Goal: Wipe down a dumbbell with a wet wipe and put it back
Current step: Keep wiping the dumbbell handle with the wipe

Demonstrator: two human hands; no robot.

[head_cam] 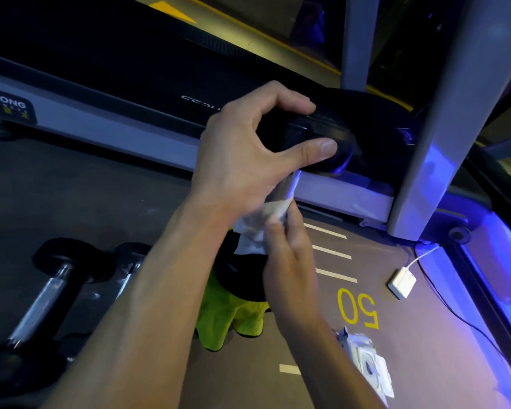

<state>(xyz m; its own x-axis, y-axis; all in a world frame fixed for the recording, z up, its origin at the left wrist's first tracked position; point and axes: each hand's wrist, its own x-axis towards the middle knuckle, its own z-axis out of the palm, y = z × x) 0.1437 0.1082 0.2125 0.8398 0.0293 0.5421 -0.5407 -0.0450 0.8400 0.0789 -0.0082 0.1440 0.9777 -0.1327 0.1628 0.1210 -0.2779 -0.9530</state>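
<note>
— What is the left hand [248,152] doing?

— It grips the upper black head of the dumbbell [322,137], thumb and fingers curled round it, holding the dumbbell upright and a little tilted, off the floor.

— And the right hand [286,255]?

— Its fingers pinch a white wet wipe [257,228] and press it against the silver handle, just below the left hand. The dumbbell's lower head sits behind the right wrist, above a bright yellow-green cloth [230,317] on the floor.

— What lies around them?

— Behind the held dumbbell runs a treadmill [101,84], its grey side rail marked "STRONG" and a grey upright post [443,143] rising at the right. On the floor [71,196] to the left two more dumbbells [50,290] lie side by side. To the right, a yellow "50" [357,309] and white lines are painted on the floor; near them sit a white power adapter [401,283] with its cable and, closer to the camera, a wipe packet [366,361].
</note>
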